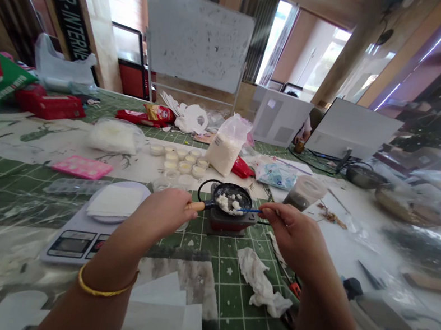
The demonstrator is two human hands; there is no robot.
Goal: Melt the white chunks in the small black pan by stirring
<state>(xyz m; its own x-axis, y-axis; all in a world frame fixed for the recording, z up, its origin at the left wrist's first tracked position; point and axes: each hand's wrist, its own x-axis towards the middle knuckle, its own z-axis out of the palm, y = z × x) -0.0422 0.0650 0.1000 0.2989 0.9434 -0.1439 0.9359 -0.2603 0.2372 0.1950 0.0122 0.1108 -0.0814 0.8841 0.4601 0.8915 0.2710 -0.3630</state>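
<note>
My left hand is closed round the wooden handle of a small black frying pan. The pan sits on a small dark-red electric hotplate. White lumps lie in the pan, some of them clustered at its front. Between the fingertips of my right hand is a thin blue stick, its far end among the lumps. What shape that end has is too small to tell.
Left of the pan stands a kitchen scale with white sheets on it. Several small filled cups and a bag of white granules are behind. A crumpled tissue lies front right, a plastic cup beyond my right hand.
</note>
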